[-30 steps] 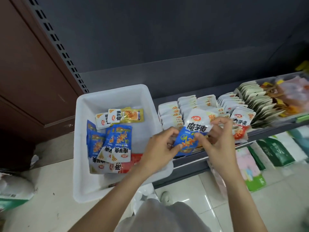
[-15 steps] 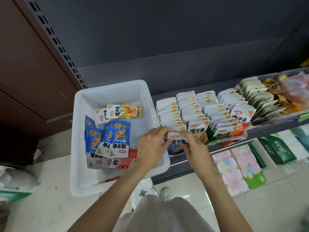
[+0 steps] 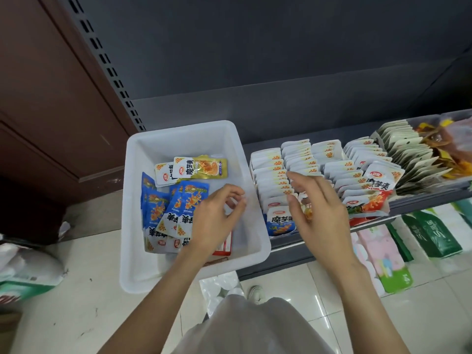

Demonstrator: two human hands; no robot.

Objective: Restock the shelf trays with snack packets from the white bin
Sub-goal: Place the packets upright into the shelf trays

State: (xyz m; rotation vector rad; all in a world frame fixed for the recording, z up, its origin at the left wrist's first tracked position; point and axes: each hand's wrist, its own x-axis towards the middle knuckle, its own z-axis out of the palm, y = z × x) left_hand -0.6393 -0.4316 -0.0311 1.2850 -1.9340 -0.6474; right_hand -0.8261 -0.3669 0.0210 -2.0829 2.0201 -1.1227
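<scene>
Both hands had left the blue packet (image 3: 280,223) standing at the near end of the leftmost shelf tray (image 3: 265,175); left hand (image 3: 217,221), fingers loosely curled and empty, hovered over the white bin (image 3: 178,134), best pinching one blue packet from the loose pile (image 3: 176,210), while right hand (image 3: 319,213), fingers relaxed, steadied the rows.

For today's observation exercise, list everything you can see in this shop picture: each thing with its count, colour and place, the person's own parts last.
bin: one, white, left end of shelf
blue packets: several, in bin, left side
yellow packet: one, in bin, far side
red packet: one, in bin, partly under left hand
shelf packets: many, mostly white, upright rows right of bin
front packet: one, blue and white, front of leftmost row
floor packs: several, green and pink, under shelf
left hand: over bin, fingers loosely curled, empty
right hand: over shelf rows, fingers spread
</scene>
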